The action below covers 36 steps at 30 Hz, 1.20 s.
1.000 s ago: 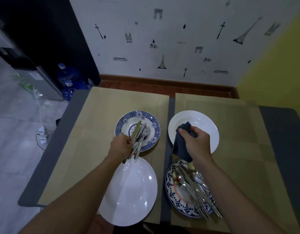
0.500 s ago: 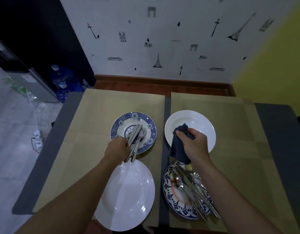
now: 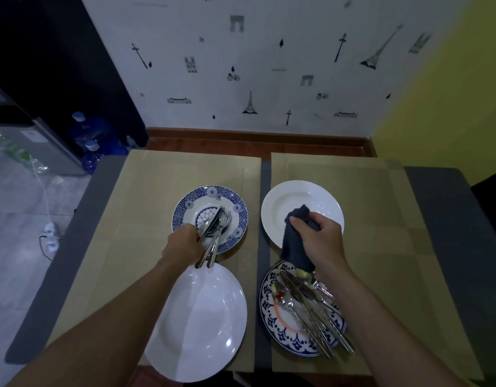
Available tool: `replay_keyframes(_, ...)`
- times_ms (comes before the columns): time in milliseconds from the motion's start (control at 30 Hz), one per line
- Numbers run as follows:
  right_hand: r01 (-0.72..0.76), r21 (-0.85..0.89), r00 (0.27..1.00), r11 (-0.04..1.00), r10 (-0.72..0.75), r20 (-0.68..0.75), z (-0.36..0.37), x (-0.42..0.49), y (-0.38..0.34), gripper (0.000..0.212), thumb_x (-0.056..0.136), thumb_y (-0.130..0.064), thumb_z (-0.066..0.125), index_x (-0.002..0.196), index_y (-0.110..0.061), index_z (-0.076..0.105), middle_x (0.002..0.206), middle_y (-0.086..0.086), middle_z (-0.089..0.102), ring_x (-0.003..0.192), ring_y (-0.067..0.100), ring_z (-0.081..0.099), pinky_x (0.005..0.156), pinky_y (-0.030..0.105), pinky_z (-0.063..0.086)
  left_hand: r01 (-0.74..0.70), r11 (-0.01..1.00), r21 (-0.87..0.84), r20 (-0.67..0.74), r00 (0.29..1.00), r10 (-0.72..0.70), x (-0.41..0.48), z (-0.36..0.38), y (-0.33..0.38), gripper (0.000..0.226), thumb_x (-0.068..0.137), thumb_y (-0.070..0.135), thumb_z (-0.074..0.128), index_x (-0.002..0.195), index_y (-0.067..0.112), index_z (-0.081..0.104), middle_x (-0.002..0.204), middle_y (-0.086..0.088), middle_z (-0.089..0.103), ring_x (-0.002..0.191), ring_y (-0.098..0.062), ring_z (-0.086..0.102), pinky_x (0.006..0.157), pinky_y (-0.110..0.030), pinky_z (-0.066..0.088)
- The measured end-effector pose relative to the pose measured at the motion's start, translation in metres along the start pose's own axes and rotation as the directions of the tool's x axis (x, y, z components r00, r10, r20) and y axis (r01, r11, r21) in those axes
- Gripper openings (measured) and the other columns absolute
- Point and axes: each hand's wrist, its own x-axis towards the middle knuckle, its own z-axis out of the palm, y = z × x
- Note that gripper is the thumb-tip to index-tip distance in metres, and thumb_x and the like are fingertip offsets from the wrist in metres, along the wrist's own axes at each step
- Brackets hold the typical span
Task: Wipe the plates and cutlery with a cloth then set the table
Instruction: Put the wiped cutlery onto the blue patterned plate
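Over the blue plate (image 3: 236, 203), your left hand (image 3: 185, 244) grips cutlery (image 3: 215, 233); right of it, your right hand (image 3: 322, 241) clutches the cloth (image 3: 295, 248). Probably cutlery wiping; next, bring the cloth across.

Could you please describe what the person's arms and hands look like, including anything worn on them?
Both hands are bare: no gloves on the left hand or right hand, and no rings, watch or bracelet show. The left forearm and right forearm are uncovered up to the frame edge, so no sleeve is in view.
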Motion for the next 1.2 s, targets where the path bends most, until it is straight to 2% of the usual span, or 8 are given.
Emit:
replay_keyframes(100, 0.001, -0.003, 1.0, 1.0, -0.001, -0.011, -0.003, 0.001, 0.001, 0.005, 0.089, -0.023, 0.077, 0.09, -0.027, 0.075, 0.089, -0.006, 0.078, 0.089, 0.018, 0.074, 0.08, 0.036, 0.061, 0.011, 1.0, 0.014, -0.002, 1.0, -0.011, 0.006, -0.006, -0.006, 0.011, 0.081, 0.011, 0.061, 0.083, 0.008, 0.072, 0.082, -0.017, 0.067, 0.079, -0.036, 0.065, 0.064, -0.031, 0.048)
replay_keyframes(200, -0.006, -0.002, 1.0, 1.0, 0.006, -0.009, -0.003, 0.001, 0.002, 0.006, 0.089, -0.024, 0.078, 0.094, -0.027, 0.076, 0.091, -0.005, 0.079, 0.091, 0.019, 0.074, 0.082, 0.037, 0.061, 0.018, 0.999, 0.031, 0.012, 1.0, -0.018, 0.013, -0.011, -0.014, 0.011, 0.078, 0.01, 0.063, 0.08, 0.009, 0.074, 0.078, -0.015, 0.067, 0.073, -0.032, 0.061, 0.062, -0.029, 0.043)
replay_keyframes(300, -0.018, 0.006, 1.0, 1.0, 0.018, -0.005, -0.002, 0.0, 0.002, 0.006, 0.088, -0.024, 0.078, 0.092, -0.027, 0.076, 0.089, -0.005, 0.079, 0.09, 0.019, 0.074, 0.083, 0.038, 0.062, 0.012, 0.999, 0.053, 0.037, 0.999, -0.014, 0.017, -0.012, -0.02, 0.012, 0.076, 0.009, 0.061, 0.079, 0.008, 0.073, 0.08, -0.016, 0.068, 0.078, -0.034, 0.065, 0.063, -0.03, 0.045)
replay_keyframes(533, -0.011, 0.0, 1.0, 1.0, 0.011, -0.012, -0.002, 0.002, 0.001, 0.003, 0.089, -0.023, 0.077, 0.09, -0.026, 0.076, 0.085, -0.006, 0.078, 0.088, 0.02, 0.074, 0.081, 0.039, 0.061, -0.039, 0.991, 0.126, -0.036, 0.998, 0.044, 0.012, -0.006, -0.02, 0.014, 0.083, 0.01, 0.059, 0.093, 0.007, 0.069, 0.091, -0.016, 0.067, 0.084, -0.035, 0.064, 0.073, -0.038, 0.055)
replay_keyframes(700, -0.019, 0.002, 1.0, 1.0, 0.019, -0.015, -0.002, 0.003, 0.003, 0.006, 0.088, -0.023, 0.078, 0.094, -0.023, 0.077, 0.087, -0.004, 0.079, 0.089, 0.021, 0.075, 0.085, 0.041, 0.062, -0.048, 0.981, 0.189, -0.055, 0.997, 0.059, 0.005, -0.006, -0.015, 0.013, 0.086, 0.008, 0.059, 0.095, 0.006, 0.068, 0.094, -0.017, 0.067, 0.085, -0.035, 0.063, 0.069, -0.036, 0.048)
replay_keyframes(800, -0.021, 0.009, 1.0, 1.0, 0.021, -0.016, -0.003, 0.003, 0.003, 0.007, 0.088, -0.023, 0.078, 0.095, -0.022, 0.077, 0.087, -0.004, 0.079, 0.089, 0.021, 0.075, 0.084, 0.041, 0.062, -0.056, 0.98, 0.193, -0.063, 0.996, 0.069, 0.004, -0.005, -0.015, 0.011, 0.088, 0.01, 0.061, 0.094, 0.005, 0.069, 0.091, -0.015, 0.066, 0.073, -0.029, 0.053, 0.065, -0.034, 0.044)
replay_keyframes(967, -0.013, 0.03, 1.0, 0.999, 0.013, -0.026, -0.01, 0.001, 0.002, 0.004, 0.087, -0.023, 0.079, 0.089, -0.025, 0.077, 0.084, -0.006, 0.079, 0.088, 0.021, 0.075, 0.085, 0.042, 0.062, -0.061, 0.981, 0.182, -0.06, 0.996, 0.073, 0.002, -0.004, -0.015, 0.01, 0.084, 0.009, 0.062, 0.091, 0.006, 0.068, 0.09, -0.016, 0.067, 0.079, -0.034, 0.062, 0.065, -0.033, 0.047)
replay_keyframes(1200, 0.008, 0.061, 0.999, 0.998, -0.005, -0.043, -0.027, -0.003, 0.0, 0.009, 0.086, -0.023, 0.08, 0.094, -0.024, 0.078, 0.086, -0.004, 0.079, 0.087, 0.02, 0.076, 0.088, 0.047, 0.062, -0.078, 0.977, 0.198, -0.091, 0.991, 0.097, -0.005, -0.004, -0.009, 0.009, 0.084, 0.011, 0.065, 0.092, 0.006, 0.066, 0.093, -0.014, 0.065, 0.074, -0.027, 0.053, 0.064, -0.033, 0.044)
